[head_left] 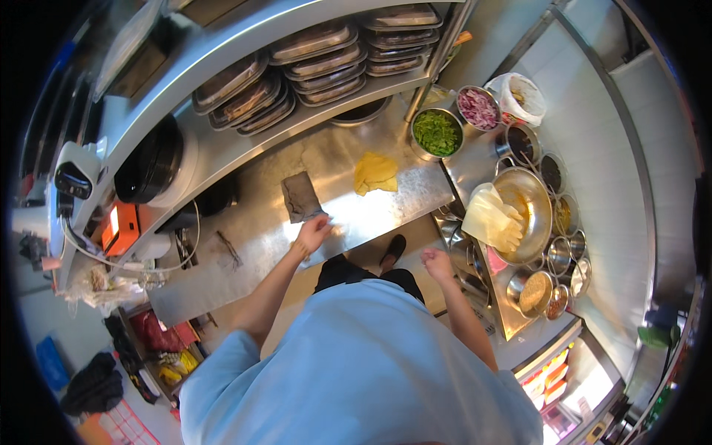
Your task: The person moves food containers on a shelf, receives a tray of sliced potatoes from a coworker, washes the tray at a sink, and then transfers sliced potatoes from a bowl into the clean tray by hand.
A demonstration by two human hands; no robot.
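Observation:
My left hand [315, 232] is over the steel counter [259, 252], beside the near corner of a folded dark grey cloth [300, 196]. Its fingers are loosely bent and apart, and no object shows in them. A crumpled yellow cloth [375, 173] lies farther right on the same counter. My right hand [437, 263] hangs in front of my body, off the counter's edge, with its fingers curled in and nothing visible in them. Nearest to it on the right are pale rubber gloves [495, 219], draped over the rim of a wide steel bowl [540, 200].
Steel bowls of chopped greens [436, 133] and diced purple onion [478, 108] stand at the back right. Several small seasoning pots line the right wall, including a tan powder bowl [534, 293]. An overhead shelf [245, 137] carries stacked lidded trays [326, 63]. An orange device [121, 228] sits left.

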